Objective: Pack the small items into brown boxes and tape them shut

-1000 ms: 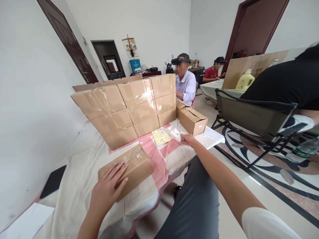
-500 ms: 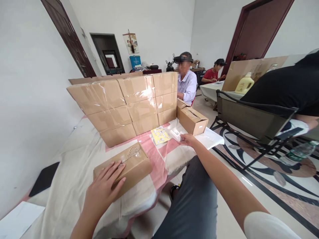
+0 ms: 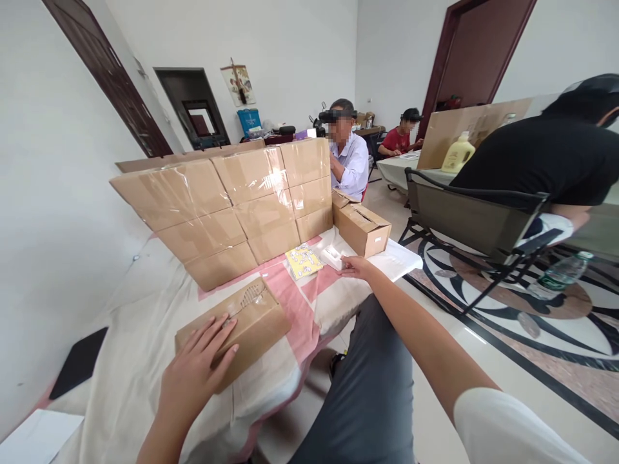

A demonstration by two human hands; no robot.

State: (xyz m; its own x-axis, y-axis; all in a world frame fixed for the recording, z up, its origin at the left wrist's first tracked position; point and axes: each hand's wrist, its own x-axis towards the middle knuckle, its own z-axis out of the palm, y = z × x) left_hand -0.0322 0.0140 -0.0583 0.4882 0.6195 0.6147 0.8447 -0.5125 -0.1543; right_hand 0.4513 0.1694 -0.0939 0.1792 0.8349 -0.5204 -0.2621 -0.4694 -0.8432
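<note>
Carton lies at near edge of surface; left hand flat on it — fingers spread, nothing clamped. Right hand at small white box — grip too small to judge.

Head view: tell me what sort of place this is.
Probably a room in a home turned into a packing workroom: a wall of taped cartons on a cloth-covered table, other seated people at further tables, and a patterned tile floor.
</note>
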